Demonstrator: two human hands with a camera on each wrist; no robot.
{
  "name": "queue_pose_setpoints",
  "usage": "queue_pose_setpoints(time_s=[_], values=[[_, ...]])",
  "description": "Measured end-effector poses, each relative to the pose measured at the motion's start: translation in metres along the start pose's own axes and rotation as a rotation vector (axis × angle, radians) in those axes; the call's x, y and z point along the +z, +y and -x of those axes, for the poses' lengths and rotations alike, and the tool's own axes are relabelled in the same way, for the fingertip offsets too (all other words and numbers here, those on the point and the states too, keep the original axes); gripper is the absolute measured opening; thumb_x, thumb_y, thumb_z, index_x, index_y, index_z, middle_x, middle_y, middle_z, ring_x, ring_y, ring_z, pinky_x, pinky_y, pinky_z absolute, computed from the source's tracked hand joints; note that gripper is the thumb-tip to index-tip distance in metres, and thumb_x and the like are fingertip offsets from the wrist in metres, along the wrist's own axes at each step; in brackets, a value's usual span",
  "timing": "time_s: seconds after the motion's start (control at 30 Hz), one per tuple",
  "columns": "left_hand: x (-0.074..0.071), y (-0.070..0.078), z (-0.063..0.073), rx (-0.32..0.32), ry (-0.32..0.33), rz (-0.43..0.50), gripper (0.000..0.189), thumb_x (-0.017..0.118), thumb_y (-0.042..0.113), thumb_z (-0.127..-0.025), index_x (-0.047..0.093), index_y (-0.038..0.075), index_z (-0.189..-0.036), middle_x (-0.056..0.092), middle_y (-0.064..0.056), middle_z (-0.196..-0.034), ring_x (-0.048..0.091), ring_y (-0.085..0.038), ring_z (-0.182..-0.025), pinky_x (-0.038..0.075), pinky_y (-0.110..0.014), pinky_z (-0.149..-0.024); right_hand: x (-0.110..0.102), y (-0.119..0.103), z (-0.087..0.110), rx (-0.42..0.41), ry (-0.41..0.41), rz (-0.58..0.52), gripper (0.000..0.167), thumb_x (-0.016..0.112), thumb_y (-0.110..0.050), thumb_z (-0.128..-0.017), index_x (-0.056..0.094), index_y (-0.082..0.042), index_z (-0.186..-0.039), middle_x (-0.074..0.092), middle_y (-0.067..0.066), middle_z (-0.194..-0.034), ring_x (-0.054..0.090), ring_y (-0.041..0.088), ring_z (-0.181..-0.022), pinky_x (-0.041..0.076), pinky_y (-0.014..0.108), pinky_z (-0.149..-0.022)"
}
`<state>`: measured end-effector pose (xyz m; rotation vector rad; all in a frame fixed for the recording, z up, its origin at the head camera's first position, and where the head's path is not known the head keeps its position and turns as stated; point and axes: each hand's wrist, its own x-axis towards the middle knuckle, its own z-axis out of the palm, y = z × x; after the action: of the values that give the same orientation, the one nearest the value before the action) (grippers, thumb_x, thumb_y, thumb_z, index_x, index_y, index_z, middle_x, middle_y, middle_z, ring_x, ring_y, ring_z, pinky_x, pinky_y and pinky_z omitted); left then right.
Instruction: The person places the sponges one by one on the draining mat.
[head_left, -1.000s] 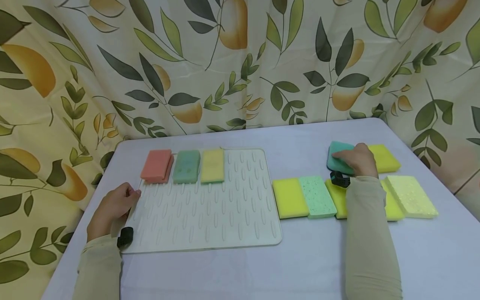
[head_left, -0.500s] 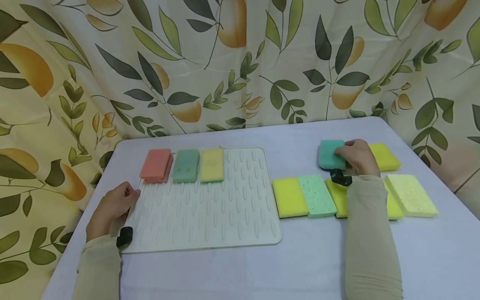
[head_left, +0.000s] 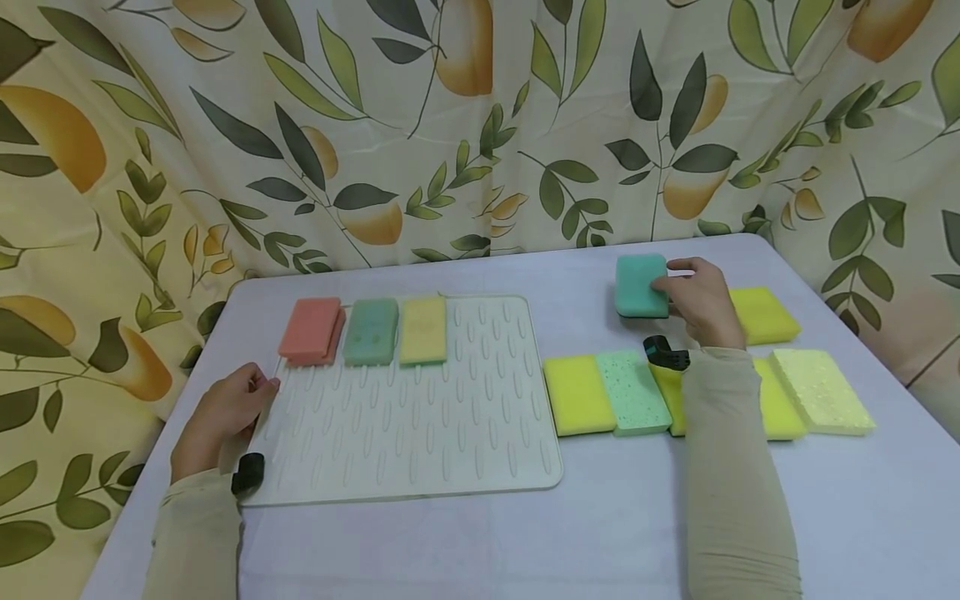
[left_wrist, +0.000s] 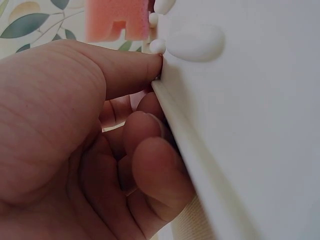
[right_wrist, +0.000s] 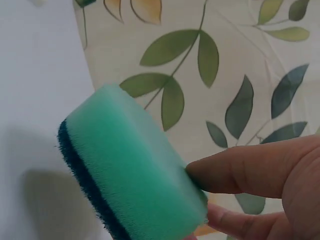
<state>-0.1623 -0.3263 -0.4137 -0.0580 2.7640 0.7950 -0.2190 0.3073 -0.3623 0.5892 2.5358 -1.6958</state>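
Observation:
Between thumb and fingers, my right hand (head_left: 703,302) pinches a teal sponge (head_left: 641,286) by its right side, above the back right of the table. The right wrist view shows that the sponge (right_wrist: 135,165) has a dark scouring layer underneath. My left hand (head_left: 225,417) holds the left edge of a white ridged mat (head_left: 420,433); in the left wrist view its thumb (left_wrist: 135,70) lies on top of the rim and the other fingers are curled at the edge. Along the mat's back edge stand red sponges (head_left: 311,331), a green sponge (head_left: 372,332) and a yellow sponge (head_left: 423,331).
Right of the mat lies a row with a yellow sponge (head_left: 579,396), a speckled green sponge (head_left: 633,392), further yellow ones partly under my right forearm, and a pale yellow sponge (head_left: 822,392). Another yellow sponge (head_left: 763,315) lies behind them. A leaf-patterned curtain (head_left: 480,125) hangs behind the table.
My right hand has lifted the teal sponge and carried it left and away from the yellow sponge beside it. My left hand stays at the mat's edge.

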Motion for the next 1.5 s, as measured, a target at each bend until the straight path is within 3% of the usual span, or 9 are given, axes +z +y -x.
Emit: queue_pose_setpoints(time_s=[0.23, 0.53, 1.07, 1.27, 1.5], values=[[0.001, -0.002, 0.001, 0.006, -0.003, -0.010, 0.027, 0.052, 0.029, -0.112, 0.049, 0.004, -0.101, 0.053, -0.008, -0.073, 0.054, -0.023, -0.061, 0.046, -0.038, -0.059, 0.018, -0.008, 0.000, -0.029, 0.004, -0.067, 0.066, 0.057, -0.021, -0.109, 0.030, 0.002, -0.165, 0.038, 0.028, -0.158, 0.048, 0.036, -0.134, 0.045, 0.049, -0.113], [0.001, -0.004, -0.001, 0.004, -0.011, -0.002, 0.027, 0.052, 0.029, -0.111, 0.048, 0.004, -0.101, 0.053, -0.009, -0.076, 0.054, -0.023, -0.062, 0.047, -0.037, -0.059, 0.034, -0.019, 0.002, -0.059, -0.040, -0.090, 0.065, 0.060, -0.020, -0.108, 0.033, 0.001, -0.164, 0.039, 0.029, -0.158, 0.050, 0.038, -0.134, 0.047, 0.049, -0.111], [-0.001, -0.001, 0.000, -0.022, -0.010, -0.012, 0.028, 0.052, 0.030, -0.112, 0.048, 0.004, -0.101, 0.052, -0.009, -0.076, 0.054, -0.024, -0.064, 0.045, -0.038, -0.060, 0.066, -0.040, 0.008, -0.171, -0.131, -0.126, 0.057, 0.062, -0.013, -0.105, 0.043, 0.004, -0.156, 0.047, 0.017, -0.131, 0.056, 0.030, -0.118, 0.051, 0.046, -0.105], [-0.001, -0.001, -0.002, -0.035, -0.017, -0.013, 0.028, 0.052, 0.030, -0.111, 0.049, 0.004, -0.102, 0.053, -0.010, -0.078, 0.054, -0.024, -0.066, 0.046, -0.038, -0.061, 0.080, -0.045, 0.012, -0.205, -0.185, -0.116, 0.053, 0.063, -0.011, -0.104, 0.045, 0.007, -0.151, 0.048, 0.022, -0.132, 0.056, 0.032, -0.116, 0.051, 0.041, -0.100], [0.000, -0.002, -0.003, -0.019, -0.008, -0.007, 0.028, 0.052, 0.029, -0.112, 0.048, 0.004, -0.101, 0.053, -0.009, -0.077, 0.054, -0.024, -0.065, 0.046, -0.038, -0.060, 0.096, -0.051, 0.017, -0.195, -0.261, -0.123, 0.057, 0.062, -0.010, -0.104, 0.042, 0.007, -0.155, 0.044, 0.029, -0.146, 0.052, 0.038, -0.127, 0.047, 0.051, -0.110]])
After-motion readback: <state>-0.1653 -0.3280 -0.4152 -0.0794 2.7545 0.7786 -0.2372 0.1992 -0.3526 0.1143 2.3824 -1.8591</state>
